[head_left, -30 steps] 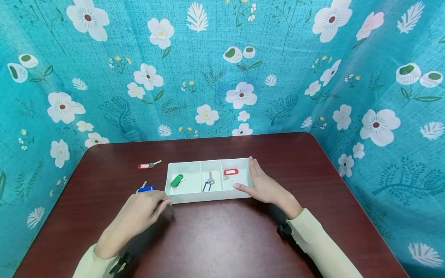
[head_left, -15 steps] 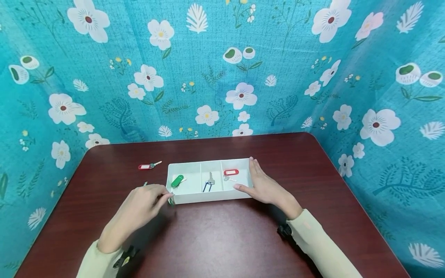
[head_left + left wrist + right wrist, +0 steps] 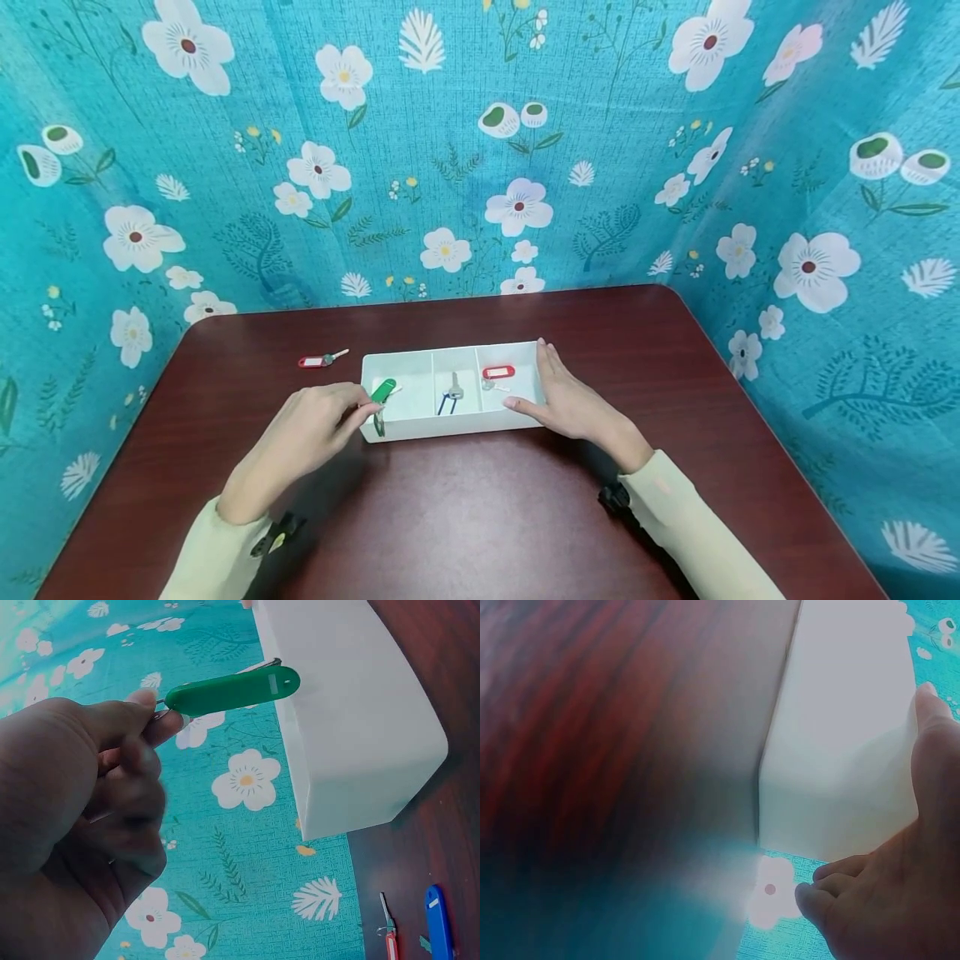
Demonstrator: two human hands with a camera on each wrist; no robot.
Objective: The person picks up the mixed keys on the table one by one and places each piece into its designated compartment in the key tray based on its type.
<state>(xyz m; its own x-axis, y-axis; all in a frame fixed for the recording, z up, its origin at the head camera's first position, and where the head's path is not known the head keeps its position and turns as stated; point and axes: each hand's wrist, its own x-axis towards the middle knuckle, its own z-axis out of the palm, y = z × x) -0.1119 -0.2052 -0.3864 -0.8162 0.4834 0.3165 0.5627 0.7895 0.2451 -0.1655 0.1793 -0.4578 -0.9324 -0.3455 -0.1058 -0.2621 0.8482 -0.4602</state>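
My left hand [image 3: 303,433] pinches the ring end of a green key tag [image 3: 232,691] between thumb and fingertip. This tag hangs by the front left corner of a white tray [image 3: 457,426]; a thin metal piece shows behind it in the left wrist view. In the tray's left compartment lies another green key tag [image 3: 384,390] with its key. The middle compartment holds a key [image 3: 455,387] with a blue-edged tag, the right one a red key tag [image 3: 498,372] with a key. My right hand [image 3: 573,400] rests on the tray's right end, fingers straight, thumb at the front rim.
On the dark red-brown table [image 3: 480,517], left of the tray, lies a key with a red tag [image 3: 313,362]. A blue key tag [image 3: 439,922] also lies there, hidden behind my left hand in the head view. A flowered teal cloth [image 3: 420,167] hangs behind the table.
My left hand has moved slightly right and up, bringing the green key tag to the tray's front left corner. It now covers the blue tag. My right hand has stayed put.
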